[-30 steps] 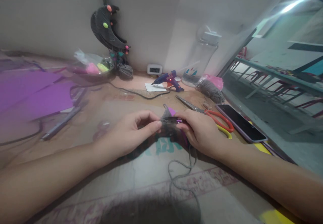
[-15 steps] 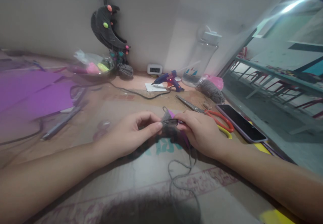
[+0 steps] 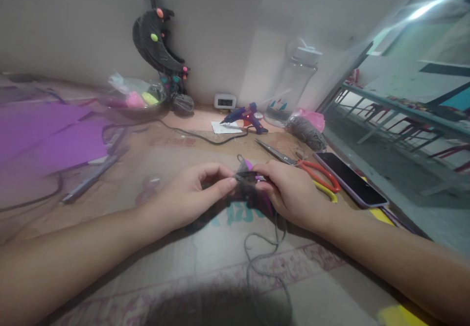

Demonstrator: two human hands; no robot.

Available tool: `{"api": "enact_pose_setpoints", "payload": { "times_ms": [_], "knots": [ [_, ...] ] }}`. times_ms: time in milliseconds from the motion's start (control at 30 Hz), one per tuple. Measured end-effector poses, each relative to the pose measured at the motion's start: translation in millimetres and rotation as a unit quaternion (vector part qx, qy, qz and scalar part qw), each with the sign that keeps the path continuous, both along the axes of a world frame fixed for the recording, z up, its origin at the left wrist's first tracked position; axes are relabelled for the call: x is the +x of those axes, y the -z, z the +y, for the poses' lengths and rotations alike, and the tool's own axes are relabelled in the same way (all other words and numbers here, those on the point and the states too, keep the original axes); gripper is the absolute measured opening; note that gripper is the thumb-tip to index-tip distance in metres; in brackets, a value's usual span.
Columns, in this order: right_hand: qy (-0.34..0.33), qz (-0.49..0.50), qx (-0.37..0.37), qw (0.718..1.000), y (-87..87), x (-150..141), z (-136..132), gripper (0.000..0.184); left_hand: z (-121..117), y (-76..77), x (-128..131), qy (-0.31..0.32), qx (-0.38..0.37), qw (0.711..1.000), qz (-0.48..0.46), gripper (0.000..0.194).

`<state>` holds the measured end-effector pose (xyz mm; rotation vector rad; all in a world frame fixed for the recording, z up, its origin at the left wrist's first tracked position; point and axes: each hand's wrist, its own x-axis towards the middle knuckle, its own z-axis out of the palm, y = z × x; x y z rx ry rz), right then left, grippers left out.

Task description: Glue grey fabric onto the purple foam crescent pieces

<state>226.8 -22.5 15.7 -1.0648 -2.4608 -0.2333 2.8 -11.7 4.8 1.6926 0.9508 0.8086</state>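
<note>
Between my hands is a small dark grey yarn-wrapped piece [image 3: 245,175] with purple [image 3: 266,202] showing above it and at its lower right. My left hand [image 3: 205,189] pinches its left edge between thumb and forefinger. From the other side, my right hand [image 3: 290,189] grips the right end of the same piece with closed fingertips, partly hiding it. A loop of cord sticks up at its top. Loose grey yarn [image 3: 264,267] trails from under my right hand toward me in curls over the cardboard surface [image 3: 176,267].
Scissors [image 3: 321,172] with orange-red handles and a phone [image 3: 350,179] lie to the right. Farther back are a glue gun [image 3: 244,116], a small clock [image 3: 224,101], a clear bottle [image 3: 293,81] and grey yarn [image 3: 307,132]. Purple sheets [image 3: 55,135] lie left, near a bowl [image 3: 135,109].
My right fingertips have shifted slightly left along the yarn-wrapped piece, and a bit more purple shows by them. My left hand keeps its pinch.
</note>
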Motion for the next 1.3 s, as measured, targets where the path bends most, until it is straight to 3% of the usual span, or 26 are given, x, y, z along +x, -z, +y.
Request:
{"api": "enact_pose_setpoints", "payload": {
  "times_ms": [167, 500, 733, 933, 1000, 1067, 1300],
  "knots": [
    [-0.013, -0.013, 0.024, 1.000, -1.0, 0, 0, 0.040, 0, 1.1, 0, 0.003, 0.006, 1.000, 0.001, 0.021],
    [-0.009, -0.002, -0.013, 1.000, 0.3, 0, 1, 0.029, -1, 0.1, -1, 0.010, 0.013, 1.000, 0.010, 0.022],
    [-0.032, 0.134, -0.023, 0.990, 8.0, 8, 0, 0.022, 3, 1.7, 0, 0.005, -0.003, 1.000, -0.004, 0.022],
    [0.044, 0.321, -0.092, 0.942, 9.7, 5, 7, 0.030, 2, 0.3, -2, 0.000, -0.010, 1.000, 0.000, 0.022],
    [0.078, 0.306, -0.123, 0.941, 8.1, 3, 9, 0.020, 2, 0.7, -3, -0.001, -0.012, 1.000, 0.002, 0.022],
    [0.096, 0.289, -0.136, 0.943, 6.0, 2, 9, 0.021, 2, 1.4, -3, -0.002, -0.010, 1.000, 0.000, 0.019],
    [0.072, 0.279, -0.121, 0.950, 2.3, 0, 2, 0.023, 5, 4.3, -1, -0.018, 0.032, 0.999, 0.031, 0.024]
  ]
}}
